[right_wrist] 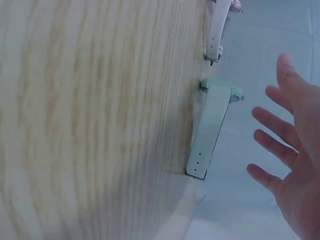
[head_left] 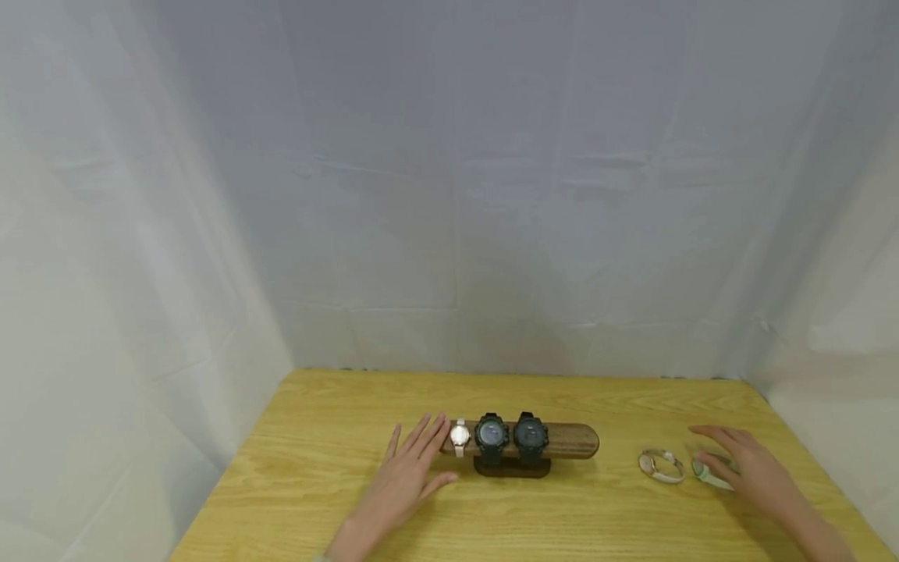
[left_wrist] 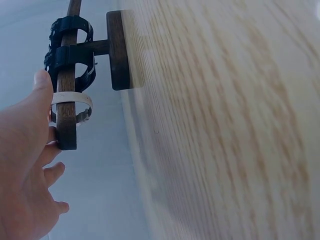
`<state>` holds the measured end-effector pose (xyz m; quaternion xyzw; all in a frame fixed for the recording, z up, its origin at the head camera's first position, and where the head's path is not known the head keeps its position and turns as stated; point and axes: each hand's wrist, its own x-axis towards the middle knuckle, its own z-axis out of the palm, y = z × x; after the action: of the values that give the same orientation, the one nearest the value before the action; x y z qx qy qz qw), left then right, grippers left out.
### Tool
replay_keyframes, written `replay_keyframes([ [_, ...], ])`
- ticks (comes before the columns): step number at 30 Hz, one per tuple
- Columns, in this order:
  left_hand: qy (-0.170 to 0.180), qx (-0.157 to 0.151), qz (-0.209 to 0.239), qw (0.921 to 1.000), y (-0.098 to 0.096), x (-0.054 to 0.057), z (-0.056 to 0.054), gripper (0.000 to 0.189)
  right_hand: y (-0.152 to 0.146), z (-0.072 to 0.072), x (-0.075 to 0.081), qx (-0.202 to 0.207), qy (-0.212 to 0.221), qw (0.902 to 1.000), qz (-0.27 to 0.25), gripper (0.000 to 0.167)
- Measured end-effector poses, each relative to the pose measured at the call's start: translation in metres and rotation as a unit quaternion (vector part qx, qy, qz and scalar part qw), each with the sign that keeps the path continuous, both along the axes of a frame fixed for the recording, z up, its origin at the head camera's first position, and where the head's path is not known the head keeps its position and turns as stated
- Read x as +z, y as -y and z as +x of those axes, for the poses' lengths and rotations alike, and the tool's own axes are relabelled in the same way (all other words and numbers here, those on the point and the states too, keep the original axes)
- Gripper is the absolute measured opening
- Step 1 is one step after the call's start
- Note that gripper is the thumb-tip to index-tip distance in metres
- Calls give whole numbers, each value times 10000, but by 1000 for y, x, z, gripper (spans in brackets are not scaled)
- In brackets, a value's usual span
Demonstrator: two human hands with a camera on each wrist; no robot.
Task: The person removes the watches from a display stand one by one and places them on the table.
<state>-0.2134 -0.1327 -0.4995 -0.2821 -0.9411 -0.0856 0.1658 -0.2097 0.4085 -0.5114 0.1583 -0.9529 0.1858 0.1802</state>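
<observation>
Wooden bar [head_left: 572, 441] runs left to right; left grip [head_left: 406, 478], right grip [head_left: 757, 474] splayed, holding nothing.

The head camera looks down across the desk [head_left: 520, 515] to its far edge; closer, sideways-tilted wrist views share its top.

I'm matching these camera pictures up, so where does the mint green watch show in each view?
Head: the mint green watch is at lower right, partly hidden by the right hand.
Left wrist: not in this picture.
Right wrist: just right of centre, left of that hand.
Landmark shared by head and right wrist: the loose white-strapped watch, left of it in head, above it in right wrist.
</observation>
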Motion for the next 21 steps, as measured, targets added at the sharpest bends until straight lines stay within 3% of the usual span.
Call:
replay_keyframes([
  [7,45,4,-24,10000,0,1,-1,77,12,-4,-4,259,-839,9960,-135,46],
  [21,127,14,7,9999,1,-1,0,76,54,-17,2,649,-1327,9890,34,65],
])
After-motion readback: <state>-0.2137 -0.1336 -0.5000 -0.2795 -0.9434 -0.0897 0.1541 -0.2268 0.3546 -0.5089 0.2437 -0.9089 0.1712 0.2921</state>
